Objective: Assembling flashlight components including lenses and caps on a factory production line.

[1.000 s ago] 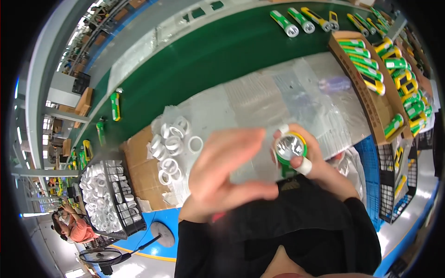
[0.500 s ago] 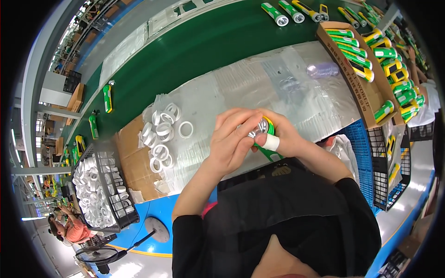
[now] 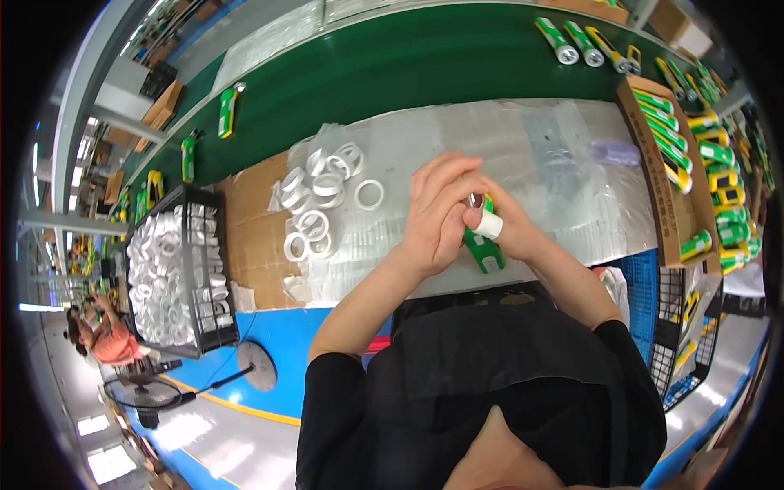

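Above the plastic-covered work surface, both my hands close around a green and yellow flashlight (image 3: 486,255). My right hand (image 3: 513,229), with white tape around its thumb, grips the flashlight near its head. Across the head end wraps my left hand (image 3: 434,214), its fingers bent over the top and covering most of the lens. Only a sliver of the shiny reflector shows between the hands; the green handle points down toward me. To the left of my hands lie several loose white rings (image 3: 327,189), one of them (image 3: 369,195) apart from the pile.
A black crate (image 3: 214,322) full of white rings stands at the left. On the right, a cardboard box (image 3: 649,175) holds flashlights, with more beside it. Several flashlights (image 3: 557,41) lie on the green belt (image 3: 392,73). A fan (image 3: 147,394) stands on the floor.
The view has shifted, so the bench appears farther right. My left hand has closed further over the flashlight's head, hiding more of the lens, while more of the green handle shows.
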Action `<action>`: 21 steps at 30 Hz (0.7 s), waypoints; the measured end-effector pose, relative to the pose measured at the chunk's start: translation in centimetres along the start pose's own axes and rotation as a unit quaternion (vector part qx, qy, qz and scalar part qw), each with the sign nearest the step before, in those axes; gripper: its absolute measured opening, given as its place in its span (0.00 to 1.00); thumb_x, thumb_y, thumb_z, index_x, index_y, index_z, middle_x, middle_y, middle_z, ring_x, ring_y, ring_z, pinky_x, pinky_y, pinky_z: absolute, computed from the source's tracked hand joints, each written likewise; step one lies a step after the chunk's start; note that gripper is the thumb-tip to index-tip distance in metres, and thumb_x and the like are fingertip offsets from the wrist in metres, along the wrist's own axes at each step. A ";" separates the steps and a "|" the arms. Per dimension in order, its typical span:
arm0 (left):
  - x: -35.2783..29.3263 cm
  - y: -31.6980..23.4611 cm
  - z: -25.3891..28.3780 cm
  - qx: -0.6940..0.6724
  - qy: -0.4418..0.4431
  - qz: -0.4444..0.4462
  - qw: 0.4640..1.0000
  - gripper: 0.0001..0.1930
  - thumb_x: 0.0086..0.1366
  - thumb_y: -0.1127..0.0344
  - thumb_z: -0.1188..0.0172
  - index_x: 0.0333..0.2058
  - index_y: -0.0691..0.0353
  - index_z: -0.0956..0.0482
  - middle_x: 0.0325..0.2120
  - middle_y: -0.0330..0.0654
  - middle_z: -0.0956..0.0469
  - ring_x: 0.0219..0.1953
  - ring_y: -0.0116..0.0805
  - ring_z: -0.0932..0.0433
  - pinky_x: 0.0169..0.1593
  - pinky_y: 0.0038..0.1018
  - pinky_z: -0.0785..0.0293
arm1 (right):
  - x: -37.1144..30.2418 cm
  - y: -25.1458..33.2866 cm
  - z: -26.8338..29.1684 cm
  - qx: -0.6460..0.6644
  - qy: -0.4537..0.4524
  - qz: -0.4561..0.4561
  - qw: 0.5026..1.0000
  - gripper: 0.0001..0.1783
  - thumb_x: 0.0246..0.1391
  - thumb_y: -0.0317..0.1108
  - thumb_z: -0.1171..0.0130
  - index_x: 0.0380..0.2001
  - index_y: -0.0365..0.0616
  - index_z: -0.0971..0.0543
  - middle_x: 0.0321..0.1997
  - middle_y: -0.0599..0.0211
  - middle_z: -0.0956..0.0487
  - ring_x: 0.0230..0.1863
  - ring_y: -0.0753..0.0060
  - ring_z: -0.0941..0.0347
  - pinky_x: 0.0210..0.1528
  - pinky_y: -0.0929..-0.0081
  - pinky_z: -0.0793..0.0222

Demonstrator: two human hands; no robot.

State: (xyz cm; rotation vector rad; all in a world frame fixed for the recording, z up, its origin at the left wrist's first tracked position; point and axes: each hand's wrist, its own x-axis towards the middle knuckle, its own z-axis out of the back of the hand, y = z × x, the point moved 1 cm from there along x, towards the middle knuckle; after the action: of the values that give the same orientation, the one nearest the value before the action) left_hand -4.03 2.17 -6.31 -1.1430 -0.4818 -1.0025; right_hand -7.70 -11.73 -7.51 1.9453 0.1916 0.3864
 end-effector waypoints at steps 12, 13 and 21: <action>-6.8 3.5 6.7 0.371 0.090 0.183 0.906 0.11 0.54 0.68 0.31 0.36 0.61 0.20 0.47 0.50 0.28 0.51 0.50 0.29 0.50 0.37 0.30 | 3.2 -1.2 2.6 -0.115 -0.054 0.093 0.988 0.21 0.57 0.38 0.40 0.51 0.44 0.33 0.34 0.65 0.25 0.33 0.75 0.28 0.35 0.75 0.30; -5.9 3.3 6.1 0.366 0.091 0.177 0.909 0.11 0.54 0.68 0.31 0.36 0.61 0.20 0.47 0.50 0.28 0.51 0.50 0.29 0.50 0.37 0.30 | 3.3 -1.2 2.5 -0.119 -0.061 0.096 0.986 0.21 0.57 0.38 0.40 0.51 0.44 0.33 0.34 0.65 0.25 0.33 0.75 0.28 0.35 0.75 0.30; 2.4 -0.5 2.9 -0.012 0.000 0.081 0.997 0.13 0.51 0.69 0.28 0.36 0.62 0.18 0.45 0.46 0.26 0.40 0.35 0.27 0.37 0.26 0.30 | 3.3 -1.4 3.1 -0.176 -0.072 0.164 0.968 0.25 0.53 0.32 0.36 0.52 0.44 0.33 0.45 0.70 0.27 0.45 0.79 0.30 0.47 0.77 0.32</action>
State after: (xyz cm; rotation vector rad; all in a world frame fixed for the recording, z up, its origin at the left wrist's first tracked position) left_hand -2.78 3.78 -3.18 -1.1842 -0.3716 -0.8699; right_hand -3.51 -12.81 -9.30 1.6413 -0.2827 0.4580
